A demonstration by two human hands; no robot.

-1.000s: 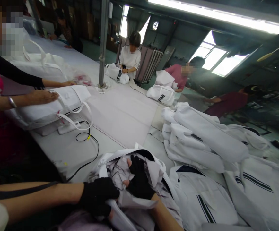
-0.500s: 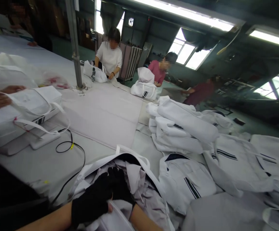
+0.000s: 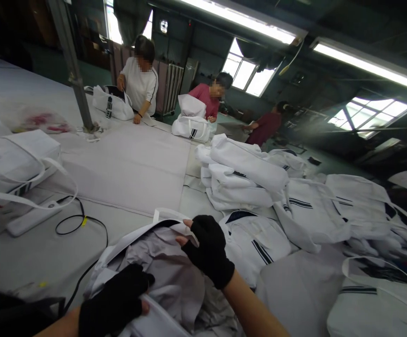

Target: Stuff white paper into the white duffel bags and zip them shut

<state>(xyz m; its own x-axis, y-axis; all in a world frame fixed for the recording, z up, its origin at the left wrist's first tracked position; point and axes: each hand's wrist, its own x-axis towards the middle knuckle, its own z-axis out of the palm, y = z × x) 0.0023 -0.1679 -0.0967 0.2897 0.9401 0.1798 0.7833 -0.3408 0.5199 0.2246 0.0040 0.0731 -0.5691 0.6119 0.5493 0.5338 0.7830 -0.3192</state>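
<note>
Across the long grey work table (image 3: 133, 164) that fills the room, white tote bags lie everywhere: a loose heap of finished bags (image 3: 245, 178) with dark stripes to the right, and a flat stack with trailing straps (image 3: 13, 161) at the far left edge beside a black cable (image 3: 80, 220). On the far side, three other people (image 3: 140, 79) bend over bags of their own. Nearest to me, an open white bag (image 3: 161, 229) sits at the near edge, its mouth stuffed with crumpled grey paper (image 3: 168, 271). A second ago both gloved hands were sunk into that paper; now the right hand (image 3: 208, 250) has come up out of it and pinches the bag's upper rim between thumb and bare fingertips, the other fingers curled. The left hand (image 3: 117, 302) has slid toward the near rim, fingers closed loosely over the edge of the bag and pressing it down. To my eye the stuffing looks settled and the handling has turned to the bag's opening.
</note>
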